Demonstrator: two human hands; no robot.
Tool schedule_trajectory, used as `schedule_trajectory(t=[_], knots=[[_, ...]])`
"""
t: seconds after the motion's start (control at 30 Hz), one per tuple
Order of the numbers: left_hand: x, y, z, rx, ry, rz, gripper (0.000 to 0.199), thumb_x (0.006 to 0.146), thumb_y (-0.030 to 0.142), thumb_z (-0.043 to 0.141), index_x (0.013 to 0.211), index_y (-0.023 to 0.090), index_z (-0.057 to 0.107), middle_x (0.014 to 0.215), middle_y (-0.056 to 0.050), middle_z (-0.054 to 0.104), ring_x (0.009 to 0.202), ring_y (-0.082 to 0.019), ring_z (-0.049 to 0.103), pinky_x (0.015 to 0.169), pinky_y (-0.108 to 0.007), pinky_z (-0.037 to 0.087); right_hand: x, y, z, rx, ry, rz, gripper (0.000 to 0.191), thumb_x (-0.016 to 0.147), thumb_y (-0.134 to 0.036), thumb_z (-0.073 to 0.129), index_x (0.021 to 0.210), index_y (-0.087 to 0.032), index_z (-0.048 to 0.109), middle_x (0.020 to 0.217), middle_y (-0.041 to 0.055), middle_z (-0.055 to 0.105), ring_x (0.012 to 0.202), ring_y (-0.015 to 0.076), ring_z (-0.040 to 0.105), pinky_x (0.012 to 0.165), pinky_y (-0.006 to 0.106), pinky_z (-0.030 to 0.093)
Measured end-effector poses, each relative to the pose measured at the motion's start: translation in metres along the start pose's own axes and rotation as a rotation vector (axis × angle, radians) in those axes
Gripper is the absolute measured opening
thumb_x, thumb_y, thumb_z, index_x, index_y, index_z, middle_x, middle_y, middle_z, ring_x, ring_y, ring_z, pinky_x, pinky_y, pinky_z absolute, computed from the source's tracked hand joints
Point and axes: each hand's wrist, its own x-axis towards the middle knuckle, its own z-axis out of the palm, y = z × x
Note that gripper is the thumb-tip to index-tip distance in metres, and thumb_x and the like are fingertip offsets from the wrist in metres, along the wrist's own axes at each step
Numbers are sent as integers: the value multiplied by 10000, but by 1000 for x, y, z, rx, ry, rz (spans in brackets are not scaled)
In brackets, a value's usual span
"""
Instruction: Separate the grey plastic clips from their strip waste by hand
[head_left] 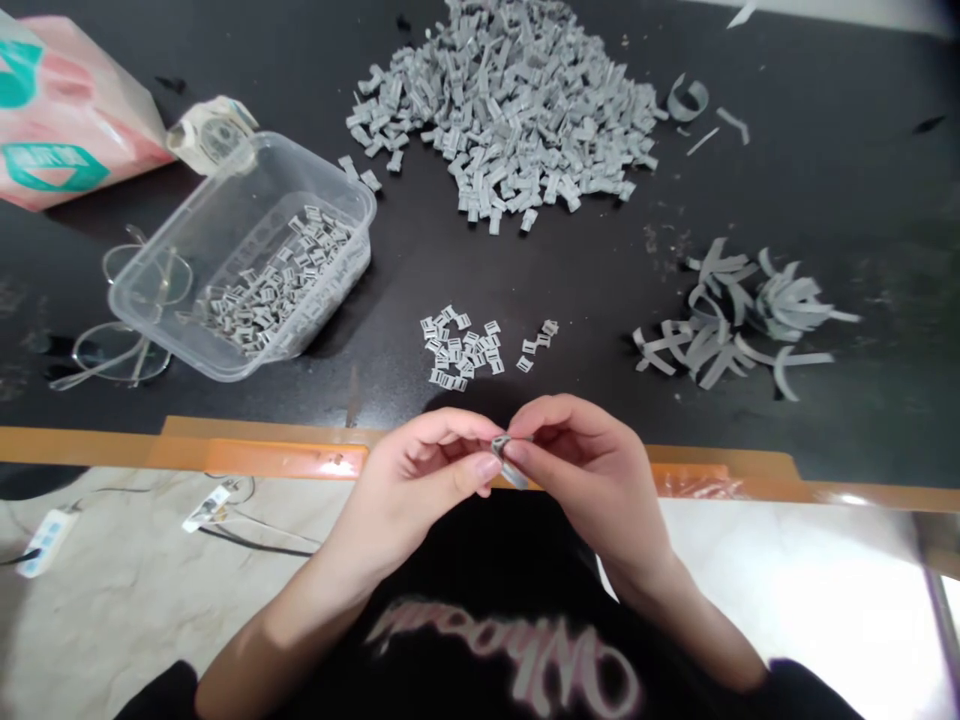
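Note:
My left hand [431, 475] and my right hand [589, 465] meet above the table's front edge. Between their thumbs and fingertips is a short grey strap [514, 475], bent over at its top, with its free end hanging down. The fingers cover much of it, and whether a buckle is on it cannot be made out. Just beyond my hands lies a loose group of small grey buckles [461, 348], with several more buckles [538, 345] to its right. Loose grey straps [724, 320] lie in a heap at the right.
A large pile of grey strap pieces [517, 110] covers the back middle. At left, a clear plastic box [247, 165] holds many buckles, with eyeglasses [124, 350] beside it and a pink-and-white bag [75, 110] behind. Orange tape [285, 458] runs along the table edge.

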Motion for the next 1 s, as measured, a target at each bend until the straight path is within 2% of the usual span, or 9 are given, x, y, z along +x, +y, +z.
schedule_trajectory(t=[0.13,0.27,0.57,0.67,0.77,1.0], knots=[[-3,0,3,92,94,61,81,855,264,758,841,184,761,702,-12,694,639,-110,615,626,-211,529,-2,-2,3,22,-38,8,62,800,-193,804,827,-227,760,749,-8,749,672,140,714,626,244,612],[-6,2,9,92,112,85,136,912,290,694,850,191,763,697,-11,691,663,-116,625,654,-217,534,-3,1,2,134,-81,16,44,857,-195,756,873,-235,765,723,-19,751,660,135,721,651,256,619],[-9,4,12,382,250,219,130,916,287,677,859,203,758,743,-13,712,677,-143,648,683,-256,550,-8,3,0,59,-29,13,106,809,-228,800,914,-233,785,727,-4,748,649,142,706,648,274,626],[-11,5,14,473,239,275,109,916,255,668,884,216,764,830,-23,741,714,-147,660,698,-260,553,-8,5,-1,33,13,36,72,803,-223,807,871,-230,784,750,-1,754,658,137,710,647,257,629],[-12,4,15,519,201,317,110,916,219,657,940,226,764,901,-29,745,775,-148,672,690,-242,556,-8,4,-1,5,44,24,127,751,-171,839,842,-234,776,776,-9,760,683,132,716,648,231,624],[-10,1,15,560,141,347,99,896,188,665,963,214,733,925,-42,724,841,-163,674,759,-263,579,-7,5,-2,-3,55,19,106,760,-170,821,824,-222,753,785,-5,750,711,137,715,660,237,621]])
